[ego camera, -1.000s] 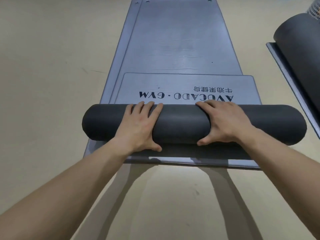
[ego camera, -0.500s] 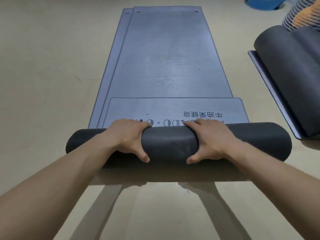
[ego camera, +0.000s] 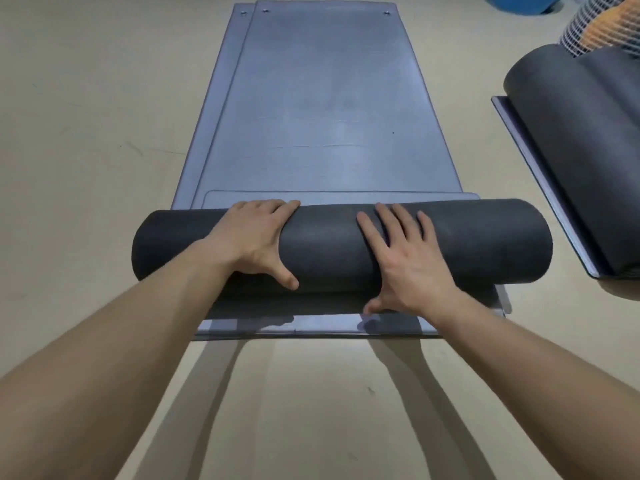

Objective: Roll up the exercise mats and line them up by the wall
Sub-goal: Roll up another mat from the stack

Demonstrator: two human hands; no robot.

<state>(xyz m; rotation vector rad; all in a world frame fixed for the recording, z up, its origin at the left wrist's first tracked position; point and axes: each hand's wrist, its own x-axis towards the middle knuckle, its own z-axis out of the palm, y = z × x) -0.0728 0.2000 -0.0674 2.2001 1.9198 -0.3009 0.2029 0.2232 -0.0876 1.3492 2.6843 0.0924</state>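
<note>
A dark grey rolled mat [ego camera: 329, 244] lies crosswise in front of me. Only a thin strip of its flat end [ego camera: 346, 196] shows beyond the roll. It sits on two flat blue-grey mats [ego camera: 322, 98] stacked lengthwise on the floor. My left hand [ego camera: 252, 237] wraps the left half of the roll, fingers curved over its crest and thumb on the near side. On the right half, my right hand [ego camera: 405, 261] lies flat with fingers straight and spread, thumb down at the base.
To the right, more dark rolled mats [ego camera: 571, 133] rest on another flat mat [ego camera: 540, 174]. A white mesh bag with orange contents [ego camera: 595, 26] and a blue object [ego camera: 519, 5] sit at the far right. Beige floor [ego camera: 86, 150] surrounds the mats.
The roll has moved away from me along the mat, covered the printed lettering and grown thicker. My right hand has gone from gripping the roll to lying flat on it.
</note>
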